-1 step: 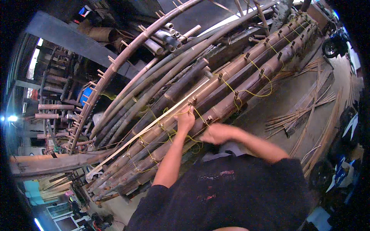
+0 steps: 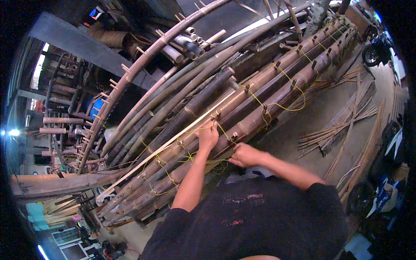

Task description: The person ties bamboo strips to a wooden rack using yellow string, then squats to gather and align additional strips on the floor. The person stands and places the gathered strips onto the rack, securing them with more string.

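Several long brown bamboo poles (image 2: 294,73) lie side by side, running from lower left to upper right in front of me, with short pegs standing up from them. A thin yellow cord (image 2: 271,104) zigzags from peg to peg across the poles. My left hand (image 2: 208,136) is closed on the cord beside a peg (image 2: 214,116) on the far pole. At the near pole's edge, my right hand (image 2: 246,155) is closed on the cord too, its fingertips mostly hidden. One stretch of cord runs between both hands, and another goes left from my right hand.
A pale split strip (image 2: 182,132) lies along the far pole. Beyond it are curved bamboo poles (image 2: 173,95) and an arched pole with pegs (image 2: 123,82). Thin bamboo sticks (image 2: 333,136) lie on the floor at right, below a parked motorbike (image 2: 376,53).
My right hand, blurred before, has moved slightly right and toward me; a stretch of cord now runs straighter to its left. My left hand stays by the same peg.
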